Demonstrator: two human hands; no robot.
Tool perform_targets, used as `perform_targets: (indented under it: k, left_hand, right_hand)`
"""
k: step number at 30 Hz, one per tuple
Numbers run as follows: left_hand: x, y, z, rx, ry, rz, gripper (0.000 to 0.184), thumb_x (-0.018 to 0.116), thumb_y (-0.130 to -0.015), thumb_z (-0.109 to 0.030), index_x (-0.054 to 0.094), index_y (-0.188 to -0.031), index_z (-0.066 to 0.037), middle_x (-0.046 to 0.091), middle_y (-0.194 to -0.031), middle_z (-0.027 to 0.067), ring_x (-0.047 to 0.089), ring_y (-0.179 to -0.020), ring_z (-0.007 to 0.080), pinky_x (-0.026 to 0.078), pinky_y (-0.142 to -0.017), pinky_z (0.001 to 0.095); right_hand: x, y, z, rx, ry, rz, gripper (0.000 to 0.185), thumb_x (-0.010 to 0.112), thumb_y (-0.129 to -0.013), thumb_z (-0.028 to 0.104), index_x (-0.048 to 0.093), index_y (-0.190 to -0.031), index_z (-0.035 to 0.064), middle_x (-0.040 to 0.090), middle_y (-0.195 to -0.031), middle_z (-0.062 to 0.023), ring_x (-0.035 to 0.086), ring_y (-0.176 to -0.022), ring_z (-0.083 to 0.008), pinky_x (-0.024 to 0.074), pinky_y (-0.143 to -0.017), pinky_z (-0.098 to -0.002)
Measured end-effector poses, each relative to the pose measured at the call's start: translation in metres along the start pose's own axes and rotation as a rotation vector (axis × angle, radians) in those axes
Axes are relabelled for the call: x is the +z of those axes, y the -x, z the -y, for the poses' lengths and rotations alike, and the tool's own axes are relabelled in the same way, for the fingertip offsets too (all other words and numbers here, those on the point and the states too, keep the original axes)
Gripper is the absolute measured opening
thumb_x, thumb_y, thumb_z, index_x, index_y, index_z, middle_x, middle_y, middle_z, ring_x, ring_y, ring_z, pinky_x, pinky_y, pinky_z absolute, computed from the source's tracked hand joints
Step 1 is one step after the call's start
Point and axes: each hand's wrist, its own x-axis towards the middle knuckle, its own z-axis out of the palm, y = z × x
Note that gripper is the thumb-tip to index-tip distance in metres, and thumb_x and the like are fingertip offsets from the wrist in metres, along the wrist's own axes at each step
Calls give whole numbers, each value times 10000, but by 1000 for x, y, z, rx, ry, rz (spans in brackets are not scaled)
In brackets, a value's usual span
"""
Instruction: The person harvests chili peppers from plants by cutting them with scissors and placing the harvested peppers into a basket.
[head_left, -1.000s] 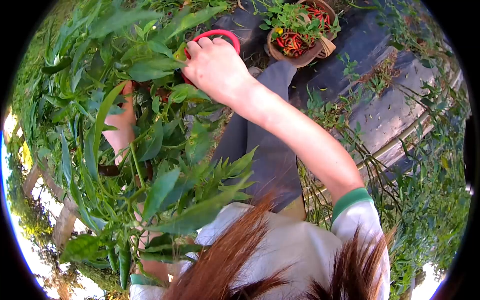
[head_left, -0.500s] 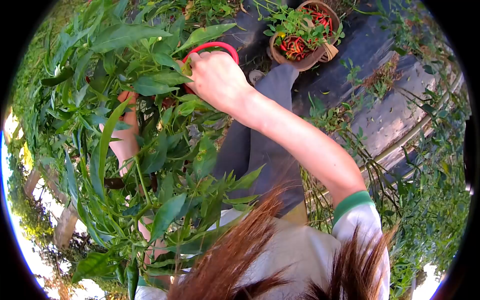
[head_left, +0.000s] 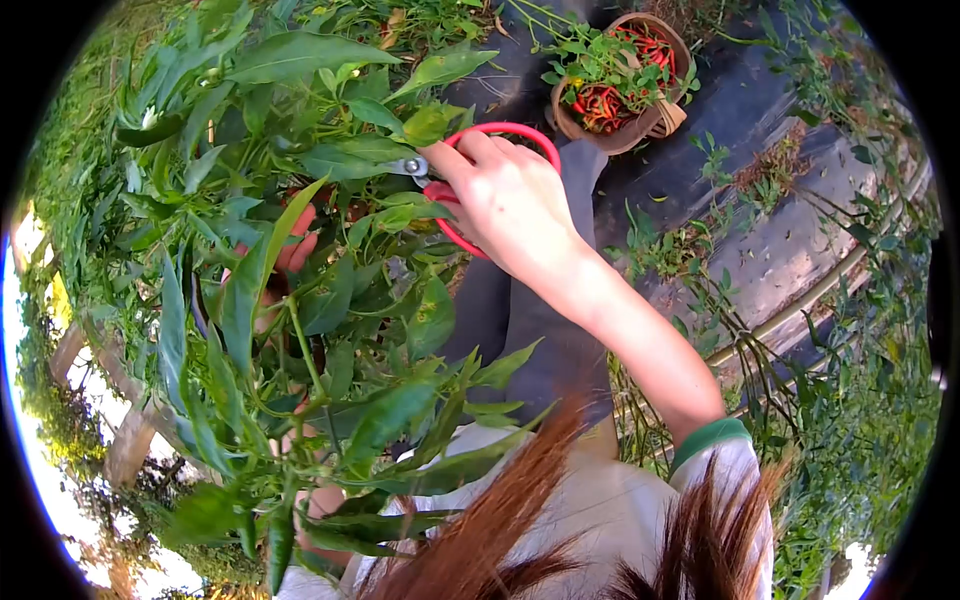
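Leaves (head_left: 345, 160) partly hide the left hand (head_left: 298, 245) and red scissors (head_left: 418, 169)

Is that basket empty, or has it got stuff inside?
The basket isn't empty: red chillies show inside, partly hidden by green leaves.

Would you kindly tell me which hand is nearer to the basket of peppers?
Right. The right hand, holding the scissors, is below and left of the basket in the picture; the left hand is farther left, partly hidden among the leaves.
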Motion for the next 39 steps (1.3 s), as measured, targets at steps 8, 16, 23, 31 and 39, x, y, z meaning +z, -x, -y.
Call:
perform_targets:
  k: [8,16,23,31,39]
  left_hand:
    - [10,0,3,96,-161,17,438,350,-899,-240,275,-1259,-2,297,-1312,171,321,-1204,283,334,-966,351]
    - [38,-9,-6,319,-438,87,224,493,-844,-122,529,-1025,4,529,-1079,141,527,-957,178,436,-777,262]
    - [66,-17,-19,521,-1033,214,193,545,-732,34,606,-905,-25,547,-986,92,540,-768,129,424,-657,234]
    - [60,23,-2,631,-1085,125,196,540,-699,70,592,-866,-18,545,-954,107,560,-756,185,432,-651,247]
    - [44,32,3,622,-901,88,160,518,-827,-130,564,-818,23,519,-985,155,556,-774,206,456,-690,296]
  right_hand:
    - [-19,18,9,127,-120,63,430,673,-613,145,512,-992,23,540,-763,-120,569,-725,-250,467,-627,-340]
    - [-15,6,10,55,-82,63,403,657,-629,160,528,-991,40,531,-779,-114,553,-733,-239,455,-632,-333]
    - [-13,-2,8,46,-11,68,409,658,-604,175,537,-977,60,526,-781,-98,546,-741,-223,441,-626,-329]
    - [-11,5,12,-49,53,95,234,578,-621,124,560,-845,57,529,-760,-81,528,-725,-199,417,-625,-302]
    - [0,-4,11,-196,85,70,77,561,-567,127,588,-614,73,533,-655,-62,539,-684,-182,416,-584,-293]
